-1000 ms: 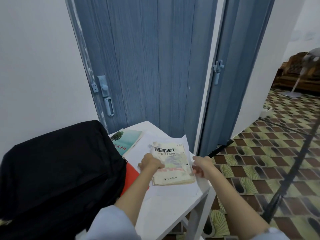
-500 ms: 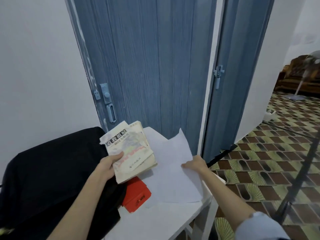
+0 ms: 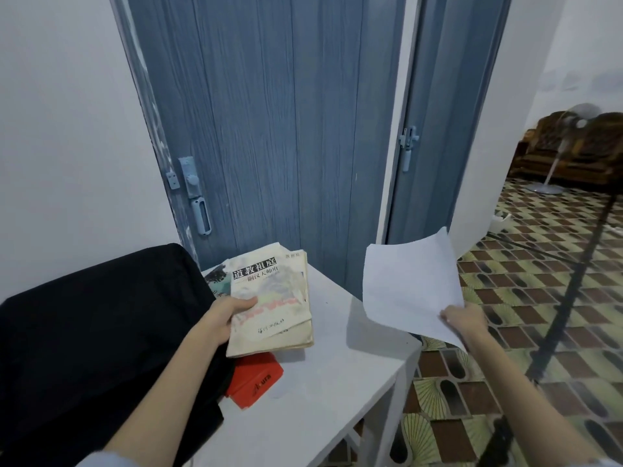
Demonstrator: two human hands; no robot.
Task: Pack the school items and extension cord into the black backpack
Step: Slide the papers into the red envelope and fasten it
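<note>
The left hand (image 3: 220, 316) gripped a book (image 3: 271, 301), thumb on its cover, just right of the backpack (image 3: 101, 332). The right hand (image 3: 463, 320) pinched a paper (image 3: 408, 284) by its near corner, beyond the table (image 3: 337, 382) edge.

**Both hands gripping, arms spread apart**

The left arm reaches forward from the lower left, forearm bare, a pale sleeve edge showing at the bottom of the frame. The left hand (image 3: 224, 318) grips a book (image 3: 269, 301) by its left edge, thumb lying across the cover, the other fingers hidden beneath.

The right arm stretches from the lower right corner up and to the left, forearm bare, with a sliver of pale sleeve at the frame's bottom edge. The right hand (image 3: 463, 320) pinches the lower right corner of a paper sheet (image 3: 409, 284), holding it raised. The two hands are well apart.
</note>
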